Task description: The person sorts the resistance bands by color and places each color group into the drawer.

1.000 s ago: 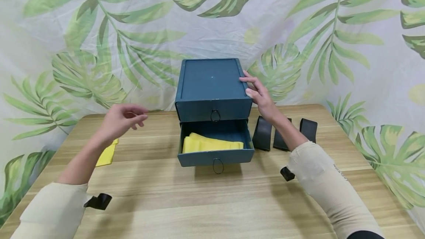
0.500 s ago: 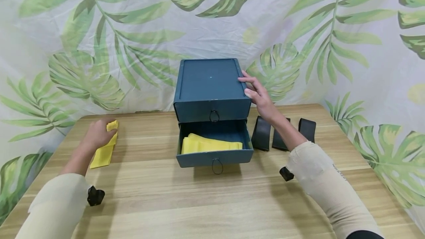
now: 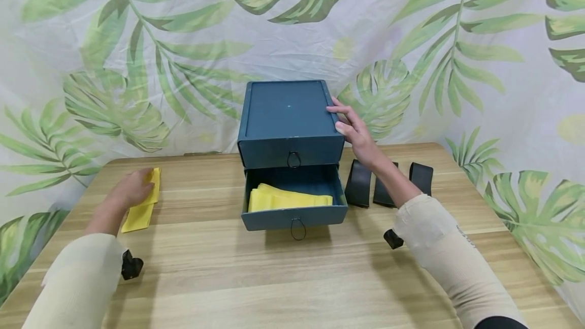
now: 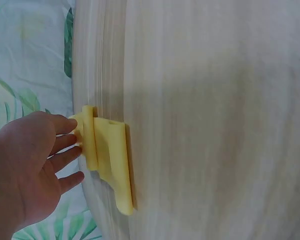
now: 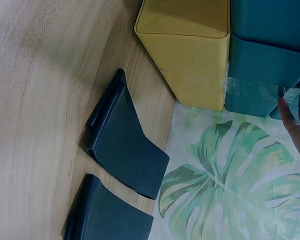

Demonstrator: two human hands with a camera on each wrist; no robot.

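My left hand (image 3: 130, 189) is at the left of the table beside a folded yellow band (image 3: 139, 217), flat and soft-looking. In the left wrist view its fingers are loosely extended, their tips at the edge of the yellow band (image 4: 120, 165). My right hand (image 3: 358, 133) rests on the upper right edge of a blue two-drawer box (image 3: 288, 108), fingers on the rim. Out of the box comes the lower drawer (image 3: 292, 219), with more folded yellow bands (image 3: 288, 200) inside. The upper drawer (image 3: 269, 154) is pushed in.
Folded black bands (image 3: 359, 182) lie on the table right of the box, partly behind my right forearm. The right wrist view shows the box's yellow lower side (image 5: 190, 70). A leaf-print cloth (image 3: 292, 50) hangs behind the wooden table (image 3: 256, 278).
My left hand has moved left and down from the air to the yellow band, then settled slightly lower there. The right hand has stayed on the box.
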